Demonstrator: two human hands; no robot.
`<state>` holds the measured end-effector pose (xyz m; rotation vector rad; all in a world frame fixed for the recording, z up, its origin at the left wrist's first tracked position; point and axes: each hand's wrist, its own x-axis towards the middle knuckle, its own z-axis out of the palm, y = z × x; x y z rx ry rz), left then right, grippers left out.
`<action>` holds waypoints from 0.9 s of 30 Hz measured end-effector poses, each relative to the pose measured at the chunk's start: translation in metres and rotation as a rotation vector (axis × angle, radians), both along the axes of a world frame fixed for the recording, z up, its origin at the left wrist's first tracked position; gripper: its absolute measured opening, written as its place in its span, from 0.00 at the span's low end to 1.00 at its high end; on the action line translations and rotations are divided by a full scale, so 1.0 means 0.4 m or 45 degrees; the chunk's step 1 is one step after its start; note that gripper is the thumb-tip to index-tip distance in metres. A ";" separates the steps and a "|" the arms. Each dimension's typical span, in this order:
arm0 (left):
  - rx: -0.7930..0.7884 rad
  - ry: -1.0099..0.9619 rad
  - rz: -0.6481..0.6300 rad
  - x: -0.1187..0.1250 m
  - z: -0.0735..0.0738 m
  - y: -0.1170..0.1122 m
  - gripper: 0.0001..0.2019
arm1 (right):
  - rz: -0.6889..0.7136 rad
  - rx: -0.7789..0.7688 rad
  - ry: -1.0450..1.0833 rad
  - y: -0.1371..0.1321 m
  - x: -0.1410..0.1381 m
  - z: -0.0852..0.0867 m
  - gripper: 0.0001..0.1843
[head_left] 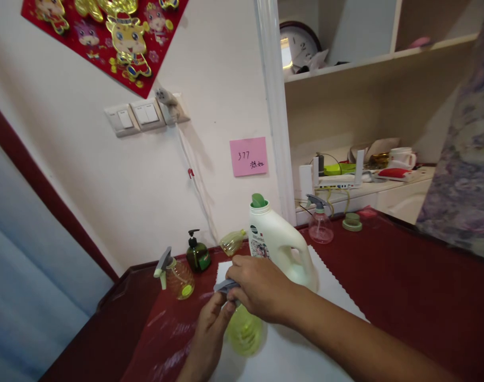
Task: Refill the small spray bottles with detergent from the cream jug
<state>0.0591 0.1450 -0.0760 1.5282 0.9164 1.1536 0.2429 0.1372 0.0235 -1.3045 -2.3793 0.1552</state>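
My right hand (261,286) is closed over the grey spray head (225,286) of a yellow-green spray bottle (245,331) that stands on a white mat (297,350). My left hand (210,331) comes up from below, its fingers pinched on the same spray head. Just behind my hands stands a big white detergent jug (275,241) with a green cap. An amber spray bottle (177,276) stands to the left on the dark red table (404,286).
A dark green pump bottle (198,254) and a small yellowish bottle (231,242) lying tilted are by the wall. A clear pink spray bottle (320,223) and a green tape roll (352,221) sit at the back. A person in floral cloth (464,159) stands at the right.
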 end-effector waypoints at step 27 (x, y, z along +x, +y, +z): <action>-0.032 -0.096 -0.046 0.003 -0.011 0.005 0.24 | -0.003 -0.025 -0.012 -0.001 0.007 0.004 0.07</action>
